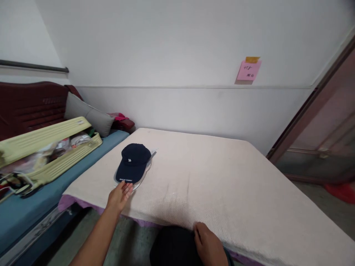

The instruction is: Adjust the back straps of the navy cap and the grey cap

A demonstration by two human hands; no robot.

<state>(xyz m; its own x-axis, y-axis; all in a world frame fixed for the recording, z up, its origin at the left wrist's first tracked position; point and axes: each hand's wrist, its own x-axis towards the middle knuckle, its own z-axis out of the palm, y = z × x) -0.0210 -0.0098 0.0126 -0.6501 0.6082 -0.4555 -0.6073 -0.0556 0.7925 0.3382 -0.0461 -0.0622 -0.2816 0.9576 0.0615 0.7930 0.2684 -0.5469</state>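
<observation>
A navy cap [135, 157] with a small white logo lies at the left of the pale-covered table, its brim toward me. Something white with a thin cord shows from beneath it. My left hand [121, 195] touches the brim's front edge, fingers bent at it. At the bottom centre, a black cap-like item [175, 245] is at the table's front edge. My right hand [206, 242] is closed on its right side, the fingertips partly hidden.
The table [235, 177] stands against a white wall bearing a pink note [249, 70]. On the left, a blue bench [115, 138] holds a grey pillow [88, 112] and an open yellow case [47, 136]. A brown-framed door [318, 111] is at right.
</observation>
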